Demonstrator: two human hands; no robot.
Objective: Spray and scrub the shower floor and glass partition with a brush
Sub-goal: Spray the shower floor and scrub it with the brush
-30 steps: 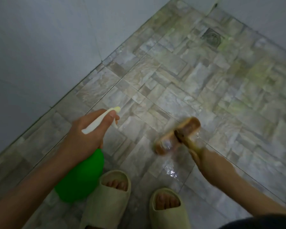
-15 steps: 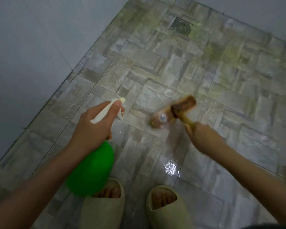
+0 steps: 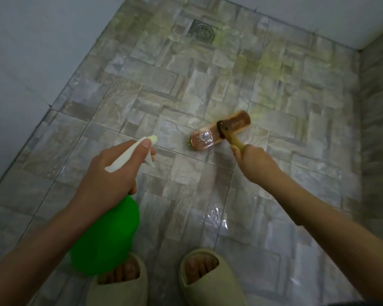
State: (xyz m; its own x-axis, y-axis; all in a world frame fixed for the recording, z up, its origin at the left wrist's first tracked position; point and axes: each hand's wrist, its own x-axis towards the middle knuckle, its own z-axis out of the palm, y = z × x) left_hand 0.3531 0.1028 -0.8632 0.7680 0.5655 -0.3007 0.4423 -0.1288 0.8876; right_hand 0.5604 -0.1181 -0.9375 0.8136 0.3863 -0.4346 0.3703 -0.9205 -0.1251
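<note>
Item under inspection: the scrubbing brush (image 3: pixel 221 130). Its brown, wood-like block lies bristle side down on the shower floor (image 3: pixel 155 89), at mid-floor, ahead of the person's feet and well short of the drain (image 3: pixel 201 32). A stub handle rises from the block's middle. The right hand (image 3: pixel 252 160) grips that handle near its end, fingers curled tight round it.

Handling assessment: the block appears rigid and light, with stiff bristles. The top face glistens, so it is probably wet and slippery. The handle is the sound place to hold it, close to the block when firm downward pressure is wanted.

The left hand (image 3: pixel 111 173) holds the green spray bottle (image 3: pixel 106 237) by its neck. One finger lies along the top of the white spray head; the rest wrap beneath. Whether the trigger is squeezed cannot be told. The nozzle points at the tiles just left of the brush.

Surroundings: a wet patch (image 3: pixel 215 215) shines between brush and feet, so footing looks slick. Greenish staining (image 3: pixel 263 69) marks the far tiles, judged not yet scrubbed. Pale slippers (image 3: pixel 210 277) are worn. A plain wall (image 3: pixel 31 40) bounds the left. No glass partition can be identified with certainty.
</note>
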